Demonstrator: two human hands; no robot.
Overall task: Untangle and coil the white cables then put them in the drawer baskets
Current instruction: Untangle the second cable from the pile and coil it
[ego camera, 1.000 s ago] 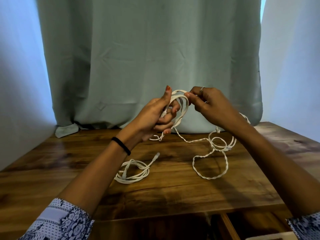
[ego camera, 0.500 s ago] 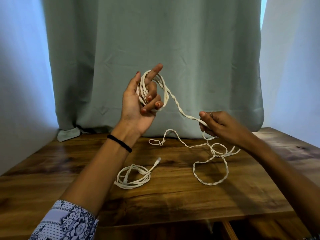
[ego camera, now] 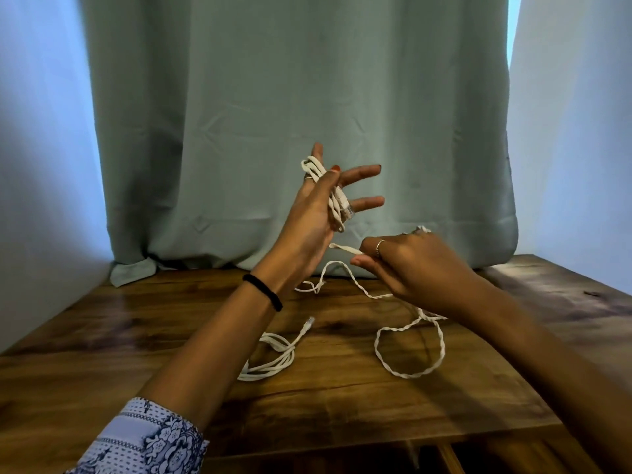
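My left hand [ego camera: 316,213] is raised above the table with fingers spread, and several turns of a white twisted cable [ego camera: 333,196] are wound around it, a connector end lying across the palm. The same cable runs down to my right hand [ego camera: 407,268], which pinches it between thumb and forefinger just below and right of the left hand. Its loose remainder [ego camera: 408,350] lies in a loop on the wooden table [ego camera: 342,405]. A second white cable [ego camera: 273,357] lies loosely coiled on the table under my left forearm, its plug pointing up to the right.
A green curtain [ego camera: 290,114] hangs along the back of the table, its hem resting on the wood. Pale walls close both sides. At the bottom right edge, below the tabletop, part of an open drawer [ego camera: 455,460] shows dimly.
My left hand has dropped and turned its palm rightward, fingers spreading. My right hand has come up and left along the cable, close under the left hand.
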